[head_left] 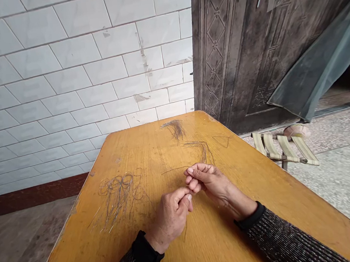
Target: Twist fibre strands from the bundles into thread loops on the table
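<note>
Over the middle of the wooden table (228, 244), both my hands are close together, fingertips meeting. A thin dark wire (175, 170) is pinched between the thumb and fingers of my right hand (212, 184), and its free end sticks out to the left. My left hand (172, 217) is closed too, thumb pressed to the fingers, just below and left of the right. A thin strand (185, 231) hangs beneath it, seemingly the same wire's other end. Where the wire passes between the hands is hidden by the fingers.
Looped, twisted wires (119, 194) lie in a heap on the table's left. A bundle of bent wires (176, 128) is at the far end, with more bent wires (202, 146) nearer. A striped folding stool (285, 146) stands right of the table; a tiled wall (90, 73) rises behind.
</note>
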Available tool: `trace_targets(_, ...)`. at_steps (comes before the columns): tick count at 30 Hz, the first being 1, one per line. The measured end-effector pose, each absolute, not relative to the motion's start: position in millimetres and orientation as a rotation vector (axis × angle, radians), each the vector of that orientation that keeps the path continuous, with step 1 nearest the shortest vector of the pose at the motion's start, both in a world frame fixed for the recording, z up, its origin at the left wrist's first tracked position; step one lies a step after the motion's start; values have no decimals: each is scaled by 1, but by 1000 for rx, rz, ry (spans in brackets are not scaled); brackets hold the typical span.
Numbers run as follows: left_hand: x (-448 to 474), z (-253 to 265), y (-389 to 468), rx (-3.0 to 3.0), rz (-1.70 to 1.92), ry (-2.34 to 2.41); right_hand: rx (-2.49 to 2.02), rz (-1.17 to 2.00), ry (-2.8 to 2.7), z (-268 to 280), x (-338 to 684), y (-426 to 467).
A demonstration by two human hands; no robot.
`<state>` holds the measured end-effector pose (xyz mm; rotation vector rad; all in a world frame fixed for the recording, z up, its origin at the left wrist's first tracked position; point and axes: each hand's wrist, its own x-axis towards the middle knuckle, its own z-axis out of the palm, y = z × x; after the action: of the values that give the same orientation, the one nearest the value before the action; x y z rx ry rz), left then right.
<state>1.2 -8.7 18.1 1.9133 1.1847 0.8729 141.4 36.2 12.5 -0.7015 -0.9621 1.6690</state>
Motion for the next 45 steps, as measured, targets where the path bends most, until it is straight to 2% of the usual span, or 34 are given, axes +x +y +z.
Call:
trace_targets(5,4,13,-11,1565,847,1090,-718,1594,-893,14,147,40)
trace_targets(16,4,9,-15,1231,784,936,-709,1569,-885,18,156,44)
trace_targets(32,6,5,-19,1257,713,1011,-776,1406,-739,22,178,60)
trace_targets(45,-1,0,0,1618,1019,1281,-830,1557,-1125,15,130,31)
